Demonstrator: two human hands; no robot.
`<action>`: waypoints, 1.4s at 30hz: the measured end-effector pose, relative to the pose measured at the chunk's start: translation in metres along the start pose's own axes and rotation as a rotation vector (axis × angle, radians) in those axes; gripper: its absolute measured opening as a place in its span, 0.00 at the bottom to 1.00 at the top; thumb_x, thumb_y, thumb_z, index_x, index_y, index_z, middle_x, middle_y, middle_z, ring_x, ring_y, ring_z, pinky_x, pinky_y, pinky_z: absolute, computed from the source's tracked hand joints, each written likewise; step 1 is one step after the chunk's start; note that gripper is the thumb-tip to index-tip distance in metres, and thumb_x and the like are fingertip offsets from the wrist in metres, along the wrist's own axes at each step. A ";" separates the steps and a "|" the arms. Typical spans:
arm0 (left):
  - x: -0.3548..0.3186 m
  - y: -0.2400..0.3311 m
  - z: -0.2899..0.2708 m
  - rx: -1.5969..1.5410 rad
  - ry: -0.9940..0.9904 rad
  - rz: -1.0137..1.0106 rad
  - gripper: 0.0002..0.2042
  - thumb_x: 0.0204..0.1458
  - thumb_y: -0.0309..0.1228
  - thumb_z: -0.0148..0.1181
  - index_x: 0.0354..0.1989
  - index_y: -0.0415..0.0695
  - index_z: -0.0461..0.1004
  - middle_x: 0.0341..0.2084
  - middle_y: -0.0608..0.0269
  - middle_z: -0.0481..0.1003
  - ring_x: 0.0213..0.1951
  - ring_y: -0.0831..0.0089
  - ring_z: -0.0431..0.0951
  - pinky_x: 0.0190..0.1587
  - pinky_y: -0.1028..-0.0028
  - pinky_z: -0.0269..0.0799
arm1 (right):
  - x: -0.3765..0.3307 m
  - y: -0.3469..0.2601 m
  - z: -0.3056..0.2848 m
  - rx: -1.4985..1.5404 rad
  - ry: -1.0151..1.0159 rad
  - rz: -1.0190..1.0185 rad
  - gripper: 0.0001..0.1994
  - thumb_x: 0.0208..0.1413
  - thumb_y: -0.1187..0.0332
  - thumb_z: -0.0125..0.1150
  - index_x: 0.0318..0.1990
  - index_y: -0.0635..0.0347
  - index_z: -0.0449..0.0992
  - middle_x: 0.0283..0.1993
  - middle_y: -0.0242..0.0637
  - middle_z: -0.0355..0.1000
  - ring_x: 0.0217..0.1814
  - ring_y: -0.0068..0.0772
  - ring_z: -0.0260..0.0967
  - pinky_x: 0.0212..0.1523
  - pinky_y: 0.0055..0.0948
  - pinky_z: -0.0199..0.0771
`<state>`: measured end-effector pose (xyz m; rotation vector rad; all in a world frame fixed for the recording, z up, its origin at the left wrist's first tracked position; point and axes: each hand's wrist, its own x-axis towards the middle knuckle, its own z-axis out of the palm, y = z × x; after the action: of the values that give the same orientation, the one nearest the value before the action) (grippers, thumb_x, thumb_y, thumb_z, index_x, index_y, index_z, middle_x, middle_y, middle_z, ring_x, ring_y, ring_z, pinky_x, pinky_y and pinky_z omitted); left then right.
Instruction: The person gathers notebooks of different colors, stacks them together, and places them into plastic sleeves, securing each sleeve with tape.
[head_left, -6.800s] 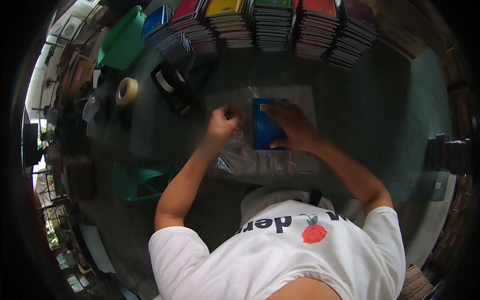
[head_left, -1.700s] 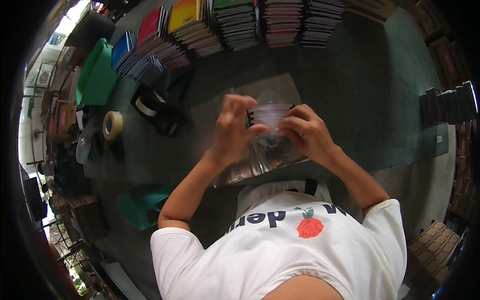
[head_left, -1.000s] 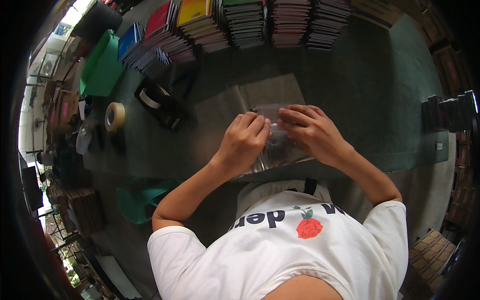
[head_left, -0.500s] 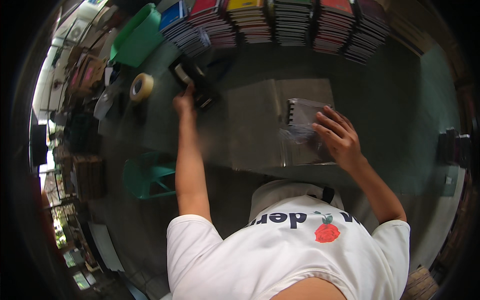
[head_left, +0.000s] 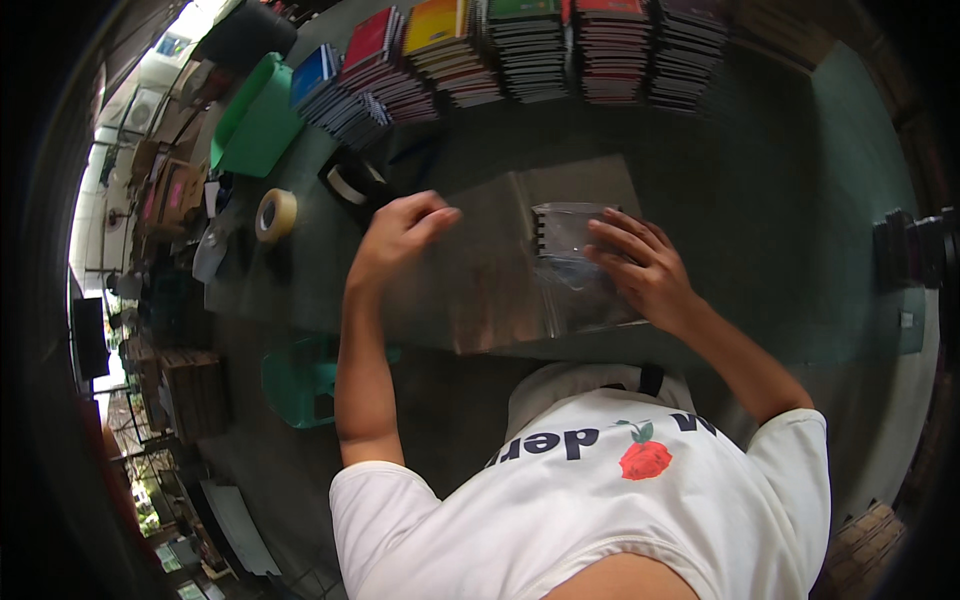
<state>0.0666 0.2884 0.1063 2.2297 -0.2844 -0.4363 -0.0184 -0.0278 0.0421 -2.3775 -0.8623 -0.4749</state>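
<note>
Clear plastic bag [head_left: 575,265] with a dark notebook inside lay flat on the green tabletop [head_left: 780,200], on top of a grey sheet stack [head_left: 480,270]. Right hand [head_left: 645,270] pressed down on the bag, fingers spread flat across it, nothing pinched. Left hand [head_left: 395,235] hovered over the left part of the grey stack, fingers loosely curled and pointing right; grip half closed, looked empty, but cannot tell if something small sat between the fingertips.

Black tape dispenser [head_left: 350,180] sat just beyond the left hand, near the stack's far left corner. Roll of tan tape [head_left: 275,213] stood further left, well apart from the bag. Green bin [head_left: 255,120] lay at the far left edge of the tabletop. Row of stacked notebooks [head_left: 520,50] with coloured covers ran along the far side, well apart from both hands. Green plastic stool [head_left: 300,380] sat on the floor to the left, below the tabletop edge. Dark object [head_left: 915,250] seen at the right rim, too blurred to identify. White shirt with a red rose print [head_left: 645,460] filled the lower middle.
</note>
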 end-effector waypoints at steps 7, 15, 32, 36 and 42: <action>0.061 0.077 0.074 0.121 -0.536 0.209 0.18 0.52 0.43 0.59 0.23 0.37 0.71 0.13 0.65 0.64 0.21 0.82 0.63 0.23 0.76 0.60 | -0.006 0.004 0.008 -0.042 0.078 0.003 0.16 0.43 0.74 0.61 0.43 0.50 0.77 0.55 0.28 0.68 0.60 0.34 0.62 0.56 0.35 0.63; 0.057 0.072 0.084 0.430 -0.413 0.425 0.20 0.43 0.46 0.66 0.22 0.37 0.72 0.14 0.56 0.70 0.18 0.65 0.71 0.24 0.69 0.65 | -0.012 0.007 0.020 0.080 0.163 0.068 0.19 0.46 0.72 0.62 0.48 0.47 0.74 0.54 0.27 0.68 0.62 0.33 0.61 0.57 0.37 0.62; -0.051 0.018 0.164 0.221 -0.772 0.391 0.10 0.47 0.29 0.59 0.38 0.41 0.72 0.31 0.53 0.74 0.36 0.61 0.77 0.38 0.68 0.72 | 0.101 -0.023 0.014 -0.056 -0.564 0.273 0.40 0.34 0.67 0.70 0.60 0.56 0.58 0.54 0.46 0.65 0.56 0.47 0.64 0.55 0.42 0.66; -0.039 -0.040 0.201 -0.911 -0.710 -0.195 0.23 0.47 0.27 0.60 0.53 0.43 0.64 0.42 0.58 0.72 0.43 0.63 0.75 0.44 0.70 0.72 | 0.090 0.010 -0.034 0.670 -0.151 0.302 0.44 0.27 0.73 0.71 0.61 0.54 0.59 0.51 0.39 0.65 0.51 0.34 0.65 0.55 0.34 0.66; 0.021 -0.003 0.136 -0.988 -0.087 0.294 0.35 0.42 0.35 0.67 0.59 0.42 0.58 0.48 0.59 0.68 0.48 0.67 0.71 0.51 0.71 0.67 | 0.018 0.047 -0.001 0.686 0.016 0.302 0.35 0.34 0.71 0.70 0.56 0.60 0.64 0.47 0.36 0.65 0.51 0.30 0.63 0.55 0.29 0.64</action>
<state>0.0313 0.1889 0.0186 1.1858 -0.3397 -0.3926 0.0262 -0.0501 0.0337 -1.8119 -0.5256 -0.0524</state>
